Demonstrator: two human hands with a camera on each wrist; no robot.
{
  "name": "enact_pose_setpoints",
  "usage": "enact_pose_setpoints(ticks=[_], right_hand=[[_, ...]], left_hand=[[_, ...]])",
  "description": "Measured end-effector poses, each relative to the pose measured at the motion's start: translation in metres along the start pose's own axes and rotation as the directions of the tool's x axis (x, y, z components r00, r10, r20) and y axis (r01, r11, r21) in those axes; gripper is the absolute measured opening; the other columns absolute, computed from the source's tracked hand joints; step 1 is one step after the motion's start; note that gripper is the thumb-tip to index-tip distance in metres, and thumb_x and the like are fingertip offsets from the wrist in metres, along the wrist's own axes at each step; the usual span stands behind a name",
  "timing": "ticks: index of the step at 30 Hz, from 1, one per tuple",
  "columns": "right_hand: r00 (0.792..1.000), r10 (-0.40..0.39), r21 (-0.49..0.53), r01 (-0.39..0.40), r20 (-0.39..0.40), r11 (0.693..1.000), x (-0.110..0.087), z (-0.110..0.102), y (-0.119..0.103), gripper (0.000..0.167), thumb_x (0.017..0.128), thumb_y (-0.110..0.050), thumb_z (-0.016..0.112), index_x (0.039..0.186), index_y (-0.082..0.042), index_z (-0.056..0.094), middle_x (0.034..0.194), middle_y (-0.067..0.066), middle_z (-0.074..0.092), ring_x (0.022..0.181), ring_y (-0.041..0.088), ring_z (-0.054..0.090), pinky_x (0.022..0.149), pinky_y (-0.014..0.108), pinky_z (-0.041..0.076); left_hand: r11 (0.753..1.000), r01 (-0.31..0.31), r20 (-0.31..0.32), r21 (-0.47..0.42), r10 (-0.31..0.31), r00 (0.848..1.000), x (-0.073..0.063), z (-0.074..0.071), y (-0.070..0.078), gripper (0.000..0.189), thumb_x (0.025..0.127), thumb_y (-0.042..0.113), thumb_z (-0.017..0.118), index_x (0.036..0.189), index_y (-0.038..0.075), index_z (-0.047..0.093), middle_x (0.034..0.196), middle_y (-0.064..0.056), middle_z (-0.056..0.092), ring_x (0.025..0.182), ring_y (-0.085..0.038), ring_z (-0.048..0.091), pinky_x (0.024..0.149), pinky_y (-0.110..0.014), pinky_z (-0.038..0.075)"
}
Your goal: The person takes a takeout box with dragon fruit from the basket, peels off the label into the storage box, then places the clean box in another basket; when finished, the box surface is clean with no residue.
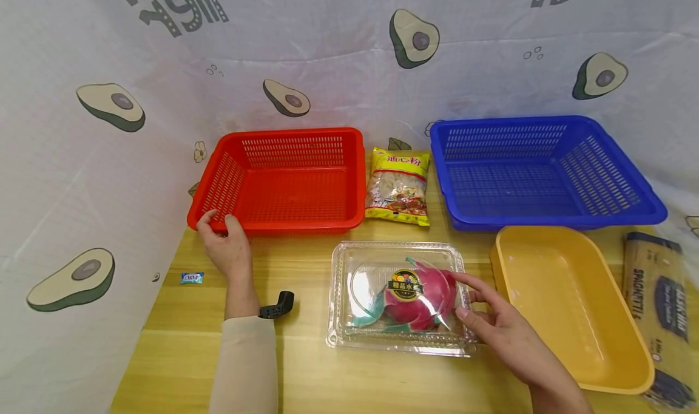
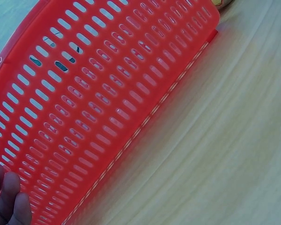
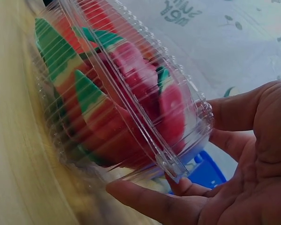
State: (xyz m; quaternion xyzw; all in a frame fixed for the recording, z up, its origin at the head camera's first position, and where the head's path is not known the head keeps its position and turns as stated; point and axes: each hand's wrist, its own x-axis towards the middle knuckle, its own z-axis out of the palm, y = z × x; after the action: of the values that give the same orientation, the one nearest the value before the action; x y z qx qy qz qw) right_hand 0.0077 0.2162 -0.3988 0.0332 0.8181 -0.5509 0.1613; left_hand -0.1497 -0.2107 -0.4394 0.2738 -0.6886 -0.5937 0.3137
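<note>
At the front left corner of the red plastic basket [image 1: 295, 224], my left hand [image 1: 229, 247] grips the rim. Its fingertips [image 2: 10, 190] show against the slotted red wall [image 2: 107, 93] in the left wrist view. My right hand [image 1: 499, 323] holds the right end of a clear plastic clamshell box [image 1: 341, 317], thumb and fingers spread over its edge. Inside the box lies a pink dragon fruit [image 1: 428, 298] with green tips, under a round black-and-gold label [image 1: 405, 285]. In the right wrist view, the fingers [image 3: 234, 110] meet the box's ridged edge.
A yellow bag of pasta [image 1: 398, 186] stands between the red basket and a blue basket [image 1: 453, 217]. To the right are a yellow tub [image 1: 557, 298] and a spaghetti pack [image 1: 658, 298]. A small blue wrapped packet [image 1: 192, 278] lies at left. Printed cloth [image 1: 338, 86] hangs behind.
</note>
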Motion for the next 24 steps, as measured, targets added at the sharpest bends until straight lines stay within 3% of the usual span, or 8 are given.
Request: enact_pose_setpoints(ticks=[8,16,19,22,24], right_hand=[[0.998,0.063,-0.058,-0.062,0.009,0.996,0.000,-0.003,-0.004,0.062,0.102,-0.022,0.061,0.157,-0.020,0.035,0.147,0.032,0.038,0.102,0.024,0.067,0.073,0.026,0.052],[0.998,-0.061,-0.069,0.059,-0.027,0.996,0.000,-0.005,-0.003,0.060,0.103,-0.022,0.060,0.158,-0.019,0.036,0.157,0.029,0.038,0.116,0.034,0.066,0.080,0.022,0.054],[0.995,-0.088,-0.103,0.082,-0.050,0.991,0.000,-0.009,-0.003,0.060,0.103,-0.022,0.060,0.158,-0.020,0.036,0.158,0.027,0.038,0.123,0.035,0.063,0.083,0.019,0.053],[0.990,-0.115,-0.156,0.102,-0.077,0.982,0.002,-0.013,-0.006,0.060,0.103,-0.022,0.060,0.158,-0.020,0.036,0.158,0.027,0.038,0.128,0.038,0.061,0.083,0.016,0.052],[0.986,-0.135,-0.197,0.114,-0.094,0.974,0.003,-0.017,-0.008,0.060,0.103,-0.021,0.060,0.158,-0.020,0.036,0.158,0.027,0.038,0.130,0.042,0.059,0.085,0.022,0.054]], left_hand=[[1.000,0.002,0.000,0.002,-0.002,1.000,0.001,0.000,0.000,0.040,0.100,0.026,0.052,0.137,0.012,0.052,0.133,-0.012,0.059,0.111,-0.014,0.055,0.091,-0.025,0.046],[0.999,0.002,0.009,0.034,-0.002,1.000,0.001,-0.001,0.002,0.040,0.100,0.028,0.052,0.137,0.012,0.051,0.139,-0.008,0.058,0.117,-0.016,0.055,0.104,-0.035,0.048],[0.999,0.000,0.013,0.047,-0.001,1.000,0.000,-0.002,0.003,0.040,0.100,0.029,0.053,0.137,0.012,0.051,0.135,-0.008,0.058,0.111,-0.014,0.054,0.096,-0.030,0.046],[0.998,0.001,0.020,0.070,-0.003,1.000,0.000,-0.004,0.003,0.041,0.101,0.031,0.053,0.137,0.014,0.051,0.113,-0.007,0.057,0.093,-0.014,0.050,0.079,-0.026,0.040],[0.996,0.006,0.028,0.093,-0.009,1.000,-0.002,-0.006,0.004,0.042,0.101,0.034,0.053,0.138,0.016,0.051,0.097,-0.003,0.050,0.080,-0.013,0.044,0.071,-0.026,0.036]])
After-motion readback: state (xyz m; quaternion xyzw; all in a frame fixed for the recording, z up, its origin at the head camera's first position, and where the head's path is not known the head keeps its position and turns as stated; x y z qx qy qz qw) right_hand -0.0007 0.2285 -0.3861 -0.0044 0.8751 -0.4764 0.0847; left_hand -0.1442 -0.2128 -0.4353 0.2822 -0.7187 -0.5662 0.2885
